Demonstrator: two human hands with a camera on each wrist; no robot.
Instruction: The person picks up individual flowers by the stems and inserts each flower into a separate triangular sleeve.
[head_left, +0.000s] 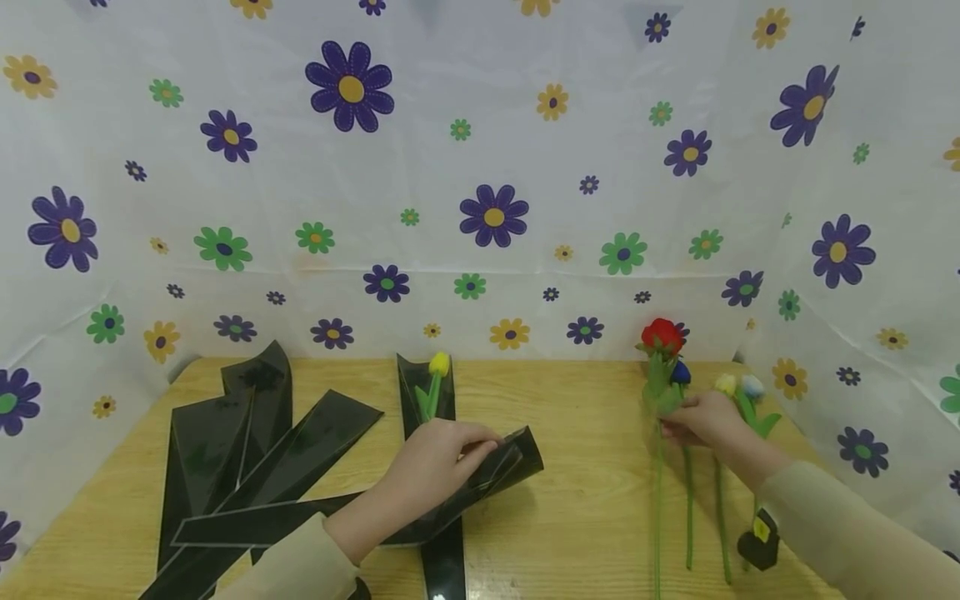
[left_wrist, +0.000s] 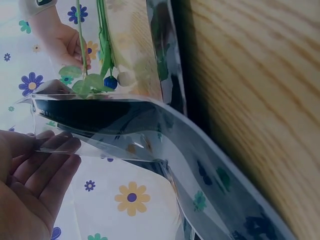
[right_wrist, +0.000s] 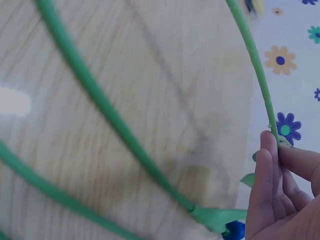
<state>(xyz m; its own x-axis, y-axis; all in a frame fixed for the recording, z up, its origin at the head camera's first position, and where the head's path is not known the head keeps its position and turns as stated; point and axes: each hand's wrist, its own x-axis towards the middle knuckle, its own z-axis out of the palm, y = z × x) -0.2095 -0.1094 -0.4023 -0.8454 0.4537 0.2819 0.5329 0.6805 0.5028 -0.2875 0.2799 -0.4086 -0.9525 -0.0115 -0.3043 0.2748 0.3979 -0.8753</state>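
Yellow tulip (head_left: 439, 364) — lower end hidden behind left hand (head_left: 429, 468); red flower (head_left: 662, 337) — stem cut by head-view bottom edge.

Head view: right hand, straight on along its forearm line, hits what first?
Beyond the red rose the right hand pinches, probably the flower-print backdrop, across the wood-grain tabletop; depth is unclear.

Backdrop (head_left: 465, 50): white cloth, printed with purple, yellow and green flowers
Surface (head_left: 570, 433): yellowish wood grain, straight far edge
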